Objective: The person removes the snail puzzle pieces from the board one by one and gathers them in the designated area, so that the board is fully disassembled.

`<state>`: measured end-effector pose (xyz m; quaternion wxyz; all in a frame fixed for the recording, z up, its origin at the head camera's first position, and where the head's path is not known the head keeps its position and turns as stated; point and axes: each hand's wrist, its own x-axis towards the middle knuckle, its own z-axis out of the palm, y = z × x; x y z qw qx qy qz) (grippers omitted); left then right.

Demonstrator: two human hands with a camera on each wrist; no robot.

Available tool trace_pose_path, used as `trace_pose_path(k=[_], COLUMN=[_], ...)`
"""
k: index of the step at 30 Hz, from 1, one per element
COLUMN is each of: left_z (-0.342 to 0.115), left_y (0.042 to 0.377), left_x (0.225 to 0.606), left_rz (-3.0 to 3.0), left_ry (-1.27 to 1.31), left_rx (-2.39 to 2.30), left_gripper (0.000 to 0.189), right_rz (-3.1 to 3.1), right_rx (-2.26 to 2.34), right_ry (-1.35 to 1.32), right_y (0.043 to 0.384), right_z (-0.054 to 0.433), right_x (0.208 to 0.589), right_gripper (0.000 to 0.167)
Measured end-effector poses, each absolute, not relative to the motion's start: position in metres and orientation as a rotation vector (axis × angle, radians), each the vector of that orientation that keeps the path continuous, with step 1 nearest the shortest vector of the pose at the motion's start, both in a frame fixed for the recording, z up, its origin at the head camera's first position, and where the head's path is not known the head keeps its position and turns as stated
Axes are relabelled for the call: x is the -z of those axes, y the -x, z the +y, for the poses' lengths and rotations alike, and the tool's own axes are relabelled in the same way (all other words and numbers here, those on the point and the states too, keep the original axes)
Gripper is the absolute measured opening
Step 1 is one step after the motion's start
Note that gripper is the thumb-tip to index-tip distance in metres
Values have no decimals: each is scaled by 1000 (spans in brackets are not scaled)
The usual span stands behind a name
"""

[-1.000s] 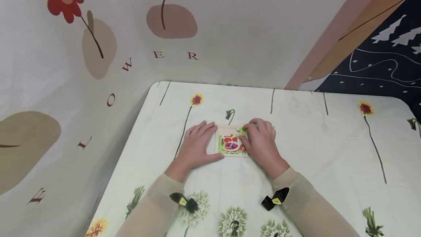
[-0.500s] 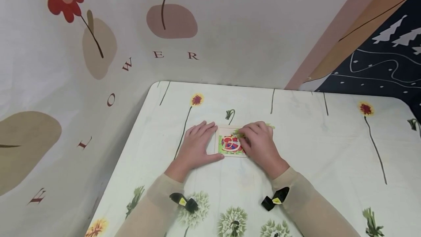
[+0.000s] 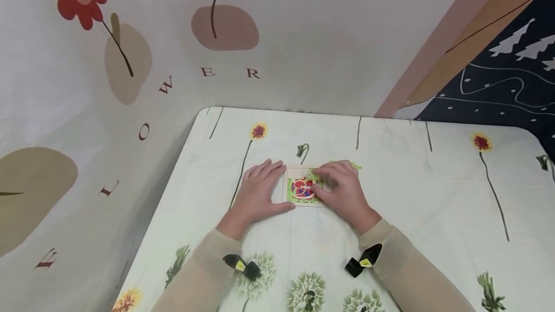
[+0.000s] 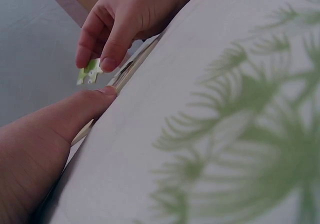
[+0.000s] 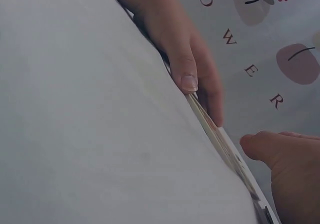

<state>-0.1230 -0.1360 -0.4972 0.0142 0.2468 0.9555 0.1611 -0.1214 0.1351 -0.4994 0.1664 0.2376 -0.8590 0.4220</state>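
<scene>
A small square jigsaw puzzle [image 3: 302, 191] in a pale wooden frame [image 3: 284, 191] lies on the table, with a red and purple picture edged in green. My left hand [image 3: 257, 194] rests at its left side, fingers spread, thumb touching the lower edge. Over the puzzle's right side, my right hand [image 3: 345, 194] pinches a green puzzle piece [image 4: 89, 72] between thumb and fingers; the left wrist view shows it raised and tilted. The right hand hides the frame's right edge. In the right wrist view the left hand's thumb [image 5: 188, 81] lies along the frame's side.
Something green [image 3: 356, 165] pokes out behind the right hand, mostly covered. The flower-print tablecloth [image 3: 416, 196] reaches a back edge against a printed curtain [image 3: 303, 76]. Dark cloth with white trees [image 3: 498, 81] hangs at the right.
The right hand has shifted slightly left, and its thumb and fingers stand further apart, with the green puzzle piece now over the puzzle's upper right. The left hand has stayed put.
</scene>
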Motion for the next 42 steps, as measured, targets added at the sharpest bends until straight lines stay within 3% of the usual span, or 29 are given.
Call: trace_pose_path(k=[18, 42], left_z=[-139, -134], left_y=[124, 122], left_x=[501, 499], left_rz=[2994, 2987], left_ry=[-747, -765], left_rx=[-518, -537], left_gripper=[105, 105], right_rz=[-2356, -2326], right_rx=[-1287, -1257], right_ry=[-603, -376], right_y=[122, 124], right_z=[147, 211], right_x=[502, 503], right_gripper=[36, 39])
